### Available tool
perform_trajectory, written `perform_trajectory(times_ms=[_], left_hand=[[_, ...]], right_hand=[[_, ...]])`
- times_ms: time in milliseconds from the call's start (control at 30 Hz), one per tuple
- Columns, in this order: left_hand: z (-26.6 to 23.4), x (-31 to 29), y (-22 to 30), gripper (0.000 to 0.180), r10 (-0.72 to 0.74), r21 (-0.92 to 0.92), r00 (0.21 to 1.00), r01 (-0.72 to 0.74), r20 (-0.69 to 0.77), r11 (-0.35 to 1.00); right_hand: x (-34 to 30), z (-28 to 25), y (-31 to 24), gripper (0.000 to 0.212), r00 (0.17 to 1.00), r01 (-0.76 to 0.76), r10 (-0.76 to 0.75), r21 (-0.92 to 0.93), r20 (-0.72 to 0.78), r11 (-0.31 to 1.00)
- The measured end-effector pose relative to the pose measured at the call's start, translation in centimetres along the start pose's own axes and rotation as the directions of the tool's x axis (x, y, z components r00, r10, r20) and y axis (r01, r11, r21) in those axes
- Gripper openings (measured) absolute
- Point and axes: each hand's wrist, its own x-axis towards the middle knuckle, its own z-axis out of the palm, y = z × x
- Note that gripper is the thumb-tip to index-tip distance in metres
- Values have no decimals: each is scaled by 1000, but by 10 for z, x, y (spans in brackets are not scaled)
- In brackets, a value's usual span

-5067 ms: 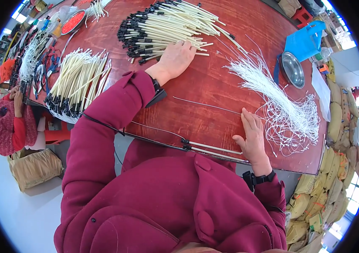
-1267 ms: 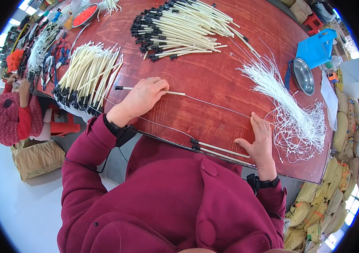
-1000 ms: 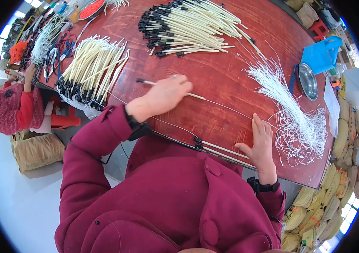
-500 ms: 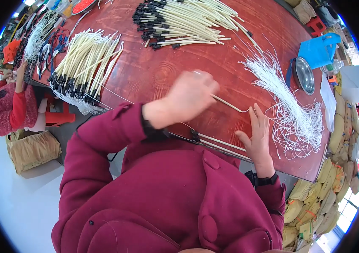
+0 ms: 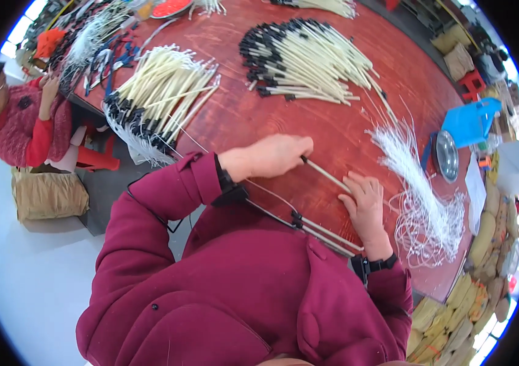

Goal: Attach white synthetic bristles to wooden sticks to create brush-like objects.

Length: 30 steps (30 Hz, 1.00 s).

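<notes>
A thin cream stick with a black end runs across the red tabletop between my two hands. My left hand is closed beside the black end, fingertips pinched together; what they hold is hidden. My right hand grips the stick's other end between thumb and fingers, palm low over the table. Closer to my body, two more cream sticks with black ends lie along the table's near edge. To the right of my right hand spreads a loose bundle of white strings.
Piles of black-ended sticks lie at the left and farther back. A blue plastic jug and a metal bowl stand at the right. Another person sits at the far left. Stacked sacks fill the lower right.
My left hand, blurred before, shows sharply at the stick's black end. My right fingers, spread before near a string at the stick's tip, have closed on the stick. The view has shifted.
</notes>
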Motion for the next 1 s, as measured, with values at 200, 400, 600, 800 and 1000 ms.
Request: perform_trajectory(times_ms=[200, 400, 600, 800, 1000], left_hand=[[10, -9, 9, 19, 26, -325, 994, -58, -103, 944], [1, -17, 20, 21, 14, -397, 996, -50, -93, 917], [-8, -26, 20, 24, 36, -417, 998, -50, -41, 908], [-43, -68, -49, 13, 76, 129, 919, -28, -387, 991], [-153, -156, -91, 16, -311, 420, 708, 653, -634, 630]], right_hand=[[2, -2, 7, 17, 997, 79, -78, 42, -27, 996], [6, -7, -7, 18, 996, 82, -79, 55, -47, 995], [-5, -9, -13, 18, 997, 81, -81, 40, -2, 996], [-18, -16, -2, 19, 992, 123, -122, -72, 9, 990], [-47, -27, -6, 23, 996, -52, 51, 3, 71, 999]])
